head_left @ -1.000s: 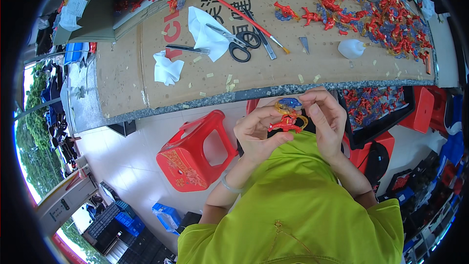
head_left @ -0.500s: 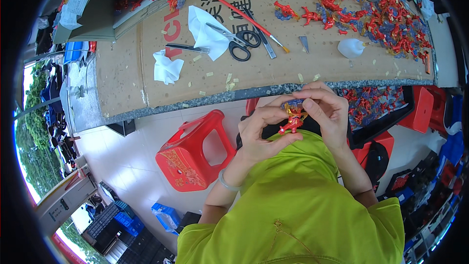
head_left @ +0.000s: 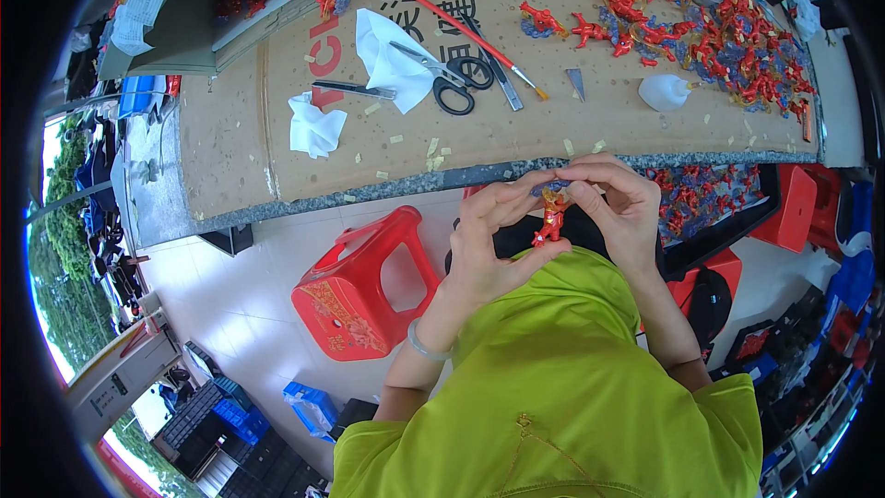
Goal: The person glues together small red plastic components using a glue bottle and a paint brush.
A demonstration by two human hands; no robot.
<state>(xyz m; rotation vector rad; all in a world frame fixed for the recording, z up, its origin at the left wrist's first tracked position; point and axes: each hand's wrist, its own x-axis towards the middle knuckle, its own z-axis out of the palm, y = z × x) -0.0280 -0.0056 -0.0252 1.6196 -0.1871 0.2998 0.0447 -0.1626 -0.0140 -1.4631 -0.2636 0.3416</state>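
Between my two hands is a small red toy figure (head_left: 551,219) with yellow and translucent purple parts. My left hand (head_left: 489,235) has its fingers curled around the figure's left side, thumb by its lower end. My right hand (head_left: 619,207) pinches its top with thumb and fingertips. Both hands are just in front of the table's near edge, above my lap. Part of the figure is hidden behind the fingers.
Cardboard (head_left: 369,143) covers the table. On it lie scissors (head_left: 452,83), tweezers (head_left: 355,89), a red paintbrush (head_left: 470,32), a white squeeze bottle (head_left: 664,90), tissue (head_left: 315,126) and a heap of red figures (head_left: 737,46). A black tray (head_left: 772,207) of figures is below right; a red stool (head_left: 355,300) stands left.
The figure has turned slightly between my fingers and now appears more upright and narrower. Both hands stay at nearly the same place, with small finger shifts.
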